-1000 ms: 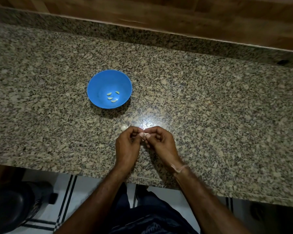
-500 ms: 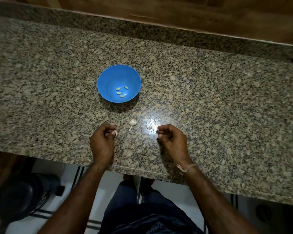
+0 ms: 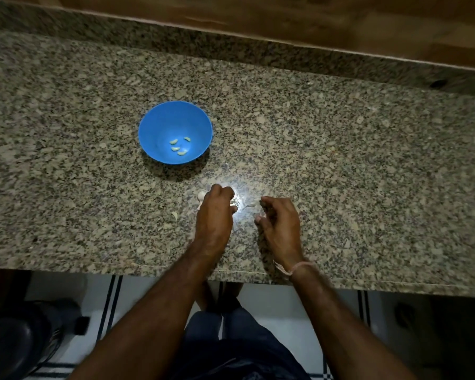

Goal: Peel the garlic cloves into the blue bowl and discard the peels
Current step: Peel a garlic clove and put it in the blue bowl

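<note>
We record the blue bowl [image 3: 159, 124] upright on the granite surface [image 3: 340, 160], with four peeled cloves [image 3: 178, 146] lying in its bottom. On the person's side of the bowl and slightly to its right, the left hand [image 3: 214, 215] sits knuckles-up, its fingers [image 3: 222, 192] curled under. We cannot tell whether they grip anything (a pale speck shows at their edge). A garlic bulb [image 3: 201, 196] lies against that hand on the side towards the bowl. A loose pale piece [image 3: 174, 215] lies on the surface on the person's side of the bowl. Further right of the bowl, the right hand [image 3: 281, 223] has its fingers [image 3: 266, 202] loosely curled and holds nothing. A peel scrap [image 3: 250, 205] lies just off their tips.
</note>
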The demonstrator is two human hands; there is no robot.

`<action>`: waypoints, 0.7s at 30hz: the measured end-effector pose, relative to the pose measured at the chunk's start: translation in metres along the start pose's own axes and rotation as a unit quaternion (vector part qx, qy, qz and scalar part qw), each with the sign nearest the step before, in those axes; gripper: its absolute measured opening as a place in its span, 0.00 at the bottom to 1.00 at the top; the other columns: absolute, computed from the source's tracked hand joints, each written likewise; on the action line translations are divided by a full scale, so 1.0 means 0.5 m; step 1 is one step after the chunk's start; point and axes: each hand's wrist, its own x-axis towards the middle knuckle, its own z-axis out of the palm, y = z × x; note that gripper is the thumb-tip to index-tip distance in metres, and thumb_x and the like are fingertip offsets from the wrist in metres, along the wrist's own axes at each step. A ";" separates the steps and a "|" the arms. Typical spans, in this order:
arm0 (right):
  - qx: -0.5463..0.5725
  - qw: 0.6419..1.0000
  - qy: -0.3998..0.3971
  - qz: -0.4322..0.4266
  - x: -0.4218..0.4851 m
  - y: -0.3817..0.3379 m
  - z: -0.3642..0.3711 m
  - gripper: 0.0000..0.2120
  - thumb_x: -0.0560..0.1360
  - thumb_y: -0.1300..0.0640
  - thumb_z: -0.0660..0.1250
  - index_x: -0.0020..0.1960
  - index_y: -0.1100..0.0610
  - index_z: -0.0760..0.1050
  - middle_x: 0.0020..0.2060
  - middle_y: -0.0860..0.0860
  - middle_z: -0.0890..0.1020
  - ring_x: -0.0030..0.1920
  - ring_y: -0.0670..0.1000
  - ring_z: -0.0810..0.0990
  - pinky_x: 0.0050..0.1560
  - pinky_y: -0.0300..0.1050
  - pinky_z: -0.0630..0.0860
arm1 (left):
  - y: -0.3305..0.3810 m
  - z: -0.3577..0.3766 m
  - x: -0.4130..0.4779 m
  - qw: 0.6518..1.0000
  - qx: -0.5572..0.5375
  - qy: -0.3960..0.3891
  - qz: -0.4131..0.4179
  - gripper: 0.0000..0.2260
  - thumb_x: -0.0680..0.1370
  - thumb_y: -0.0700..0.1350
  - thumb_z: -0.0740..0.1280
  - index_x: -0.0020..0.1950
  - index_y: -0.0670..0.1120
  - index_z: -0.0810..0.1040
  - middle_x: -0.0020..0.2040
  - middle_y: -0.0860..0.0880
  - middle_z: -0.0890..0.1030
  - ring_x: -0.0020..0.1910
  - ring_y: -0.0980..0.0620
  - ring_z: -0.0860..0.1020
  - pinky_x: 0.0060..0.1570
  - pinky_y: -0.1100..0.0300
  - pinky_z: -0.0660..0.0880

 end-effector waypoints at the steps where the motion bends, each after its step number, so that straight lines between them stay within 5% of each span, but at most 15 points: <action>1: -0.013 1.000 -0.002 0.000 0.002 0.002 0.005 0.21 0.75 0.70 0.75 0.67 0.62 0.79 0.57 0.51 0.76 0.54 0.45 0.77 0.57 0.22 0.69 | -0.001 0.001 0.004 1.000 0.005 0.001 -0.006 0.07 0.77 0.32 0.70 0.52 0.43 0.79 0.53 0.44 0.77 0.51 0.47 0.80 0.36 0.63 0.64; 5: -0.041 0.999 -0.015 -0.023 0.012 -0.001 0.025 0.22 0.76 0.70 0.73 0.69 0.61 0.77 0.57 0.51 0.75 0.55 0.49 0.77 0.54 0.23 0.69 | -0.003 0.005 0.008 1.000 0.022 -0.011 -0.012 0.06 0.76 0.32 0.67 0.44 0.43 0.78 0.43 0.45 0.77 0.43 0.44 0.77 0.37 0.53 0.68; 11: -0.062 0.994 -0.042 -0.074 0.020 -0.016 0.057 0.16 0.76 0.72 0.69 0.61 0.59 0.80 0.53 0.50 0.76 0.53 0.52 0.78 0.53 0.48 0.79 | -0.006 0.007 -0.001 0.999 0.008 -0.013 -0.036 0.10 0.75 0.30 0.64 0.44 0.45 0.76 0.46 0.45 0.77 0.42 0.45 0.76 0.36 0.54 0.66; 15: -0.026 0.997 -0.041 -0.058 0.022 0.000 0.042 0.16 0.77 0.71 0.70 0.64 0.61 0.80 0.55 0.52 0.77 0.54 0.51 0.78 0.56 0.43 0.79 | -0.024 -0.003 -0.041 0.992 -0.094 0.048 -0.067 0.12 0.77 0.32 0.63 0.42 0.50 0.71 0.41 0.51 0.76 0.38 0.49 0.75 0.35 0.50 0.71; 18: -0.064 0.994 -0.060 -0.059 0.014 0.019 0.042 0.22 0.74 0.67 0.75 0.67 0.59 0.78 0.57 0.49 0.76 0.59 0.54 0.76 0.59 0.51 0.77 | -0.028 -0.009 -0.057 0.981 -0.143 0.065 -0.114 0.12 0.79 0.34 0.64 0.43 0.51 0.72 0.38 0.53 0.79 0.38 0.55 0.77 0.35 0.56 0.74; 21: -0.087 0.988 -0.070 -0.105 0.016 0.008 0.065 0.18 0.74 0.67 0.75 0.63 0.58 0.81 0.53 0.49 0.76 0.56 0.52 0.74 0.54 0.47 0.76 | -0.021 -0.014 -0.066 0.973 -0.178 0.077 -0.125 0.10 0.80 0.34 0.66 0.43 0.48 0.75 0.38 0.52 0.80 0.37 0.57 0.77 0.32 0.68 0.69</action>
